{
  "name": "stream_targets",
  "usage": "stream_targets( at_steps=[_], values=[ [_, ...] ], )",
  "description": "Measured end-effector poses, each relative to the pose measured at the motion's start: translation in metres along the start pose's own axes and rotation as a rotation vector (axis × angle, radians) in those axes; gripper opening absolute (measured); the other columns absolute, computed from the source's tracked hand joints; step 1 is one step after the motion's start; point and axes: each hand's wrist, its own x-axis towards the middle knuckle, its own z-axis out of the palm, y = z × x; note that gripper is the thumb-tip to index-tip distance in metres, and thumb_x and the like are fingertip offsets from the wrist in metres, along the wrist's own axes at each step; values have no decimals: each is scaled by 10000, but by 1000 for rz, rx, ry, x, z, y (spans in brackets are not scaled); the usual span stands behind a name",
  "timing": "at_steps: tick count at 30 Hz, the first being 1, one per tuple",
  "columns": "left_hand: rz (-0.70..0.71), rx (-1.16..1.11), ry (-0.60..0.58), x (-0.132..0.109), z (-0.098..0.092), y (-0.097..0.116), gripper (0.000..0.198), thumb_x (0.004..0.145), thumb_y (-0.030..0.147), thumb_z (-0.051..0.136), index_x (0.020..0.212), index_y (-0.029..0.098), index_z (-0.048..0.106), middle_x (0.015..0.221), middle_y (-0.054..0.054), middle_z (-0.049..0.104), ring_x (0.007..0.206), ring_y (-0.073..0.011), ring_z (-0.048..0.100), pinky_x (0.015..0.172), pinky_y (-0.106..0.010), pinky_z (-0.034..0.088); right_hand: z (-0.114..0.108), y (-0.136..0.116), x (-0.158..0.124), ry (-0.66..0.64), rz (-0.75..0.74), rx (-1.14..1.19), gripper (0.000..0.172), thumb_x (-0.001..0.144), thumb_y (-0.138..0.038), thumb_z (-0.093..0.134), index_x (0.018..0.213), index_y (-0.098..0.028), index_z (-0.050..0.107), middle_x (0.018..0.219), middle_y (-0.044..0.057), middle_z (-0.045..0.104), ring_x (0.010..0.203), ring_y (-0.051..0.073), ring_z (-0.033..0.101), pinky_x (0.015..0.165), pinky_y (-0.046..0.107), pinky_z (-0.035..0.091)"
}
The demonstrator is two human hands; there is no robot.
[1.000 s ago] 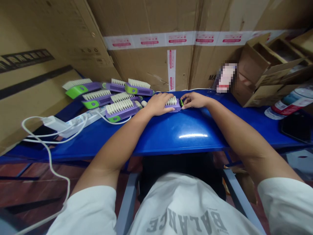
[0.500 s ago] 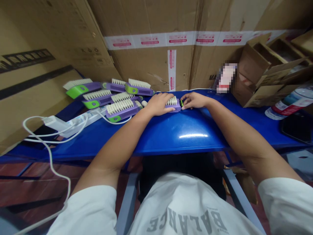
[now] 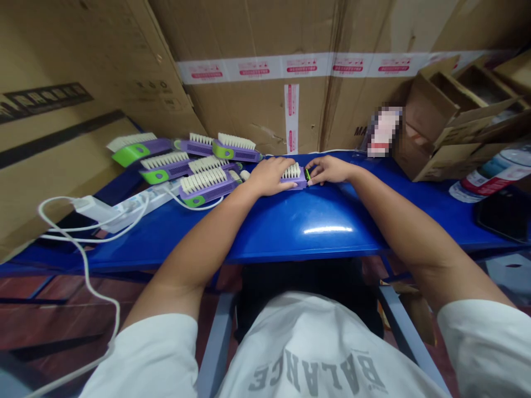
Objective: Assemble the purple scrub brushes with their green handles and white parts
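Note:
A purple brush [image 3: 295, 180] with white bristles lies bristle side up on the blue table [image 3: 290, 226]. My left hand [image 3: 270, 176] is wrapped over it, thumb along its near side, and covers its left part. At the brush's right end, my right hand [image 3: 327, 169] pinches a small black and bright green piece [image 3: 307, 175]. That piece sits against the end of the brush; how it joins is too small to see. Several more purple and green brushes [image 3: 203, 182] lie in a group to the left of my left hand.
A white power strip [image 3: 136, 207] with white cables lies at the left. Cardboard boxes [image 3: 249, 105] stand along the back. At the right are an open divided carton [image 3: 440, 121], a water bottle [image 3: 489, 174] with a red label and a dark phone [image 3: 504, 213].
Hardly anything differs. My right fingers have shifted very slightly at the end of the brush; my left hand stays on it.

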Motion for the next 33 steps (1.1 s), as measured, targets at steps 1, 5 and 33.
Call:
stream_targets(
  at_steps=[1, 5, 33],
  values=[
    [-1, -1, -1, 0, 0, 0, 792, 1056, 565, 708, 1736, 190, 550, 1714, -196, 671, 1516, -443, 660, 1265, -560, 511, 0, 0, 0, -1, -1, 5, 629, 756, -170, 1096, 1279, -163, 747, 864, 10, 862, 679, 143, 717, 656, 262, 606],
    [-6, -9, 3, 0, -1, 1, 782, 1055, 563, 717, 1731, 207, 554, 1710, -187, 675, 1527, -435, 658, 1271, -552, 506, 1, 0, 0, -14, -8, 45, 596, 751, -175, 1104, 1226, -173, 745, 862, 15, 854, 732, 169, 755, 704, 293, 658],
    [2, 7, 4, 0, 1, -3, 785, 1052, 595, 695, 1726, 218, 556, 1702, -181, 680, 1498, -435, 674, 1253, -551, 518, 3, -4, -2, -43, -56, 63, 493, 816, -194, 1076, 1158, -200, 721, 777, 0, 817, 702, 168, 778, 639, 250, 651]
  ],
)
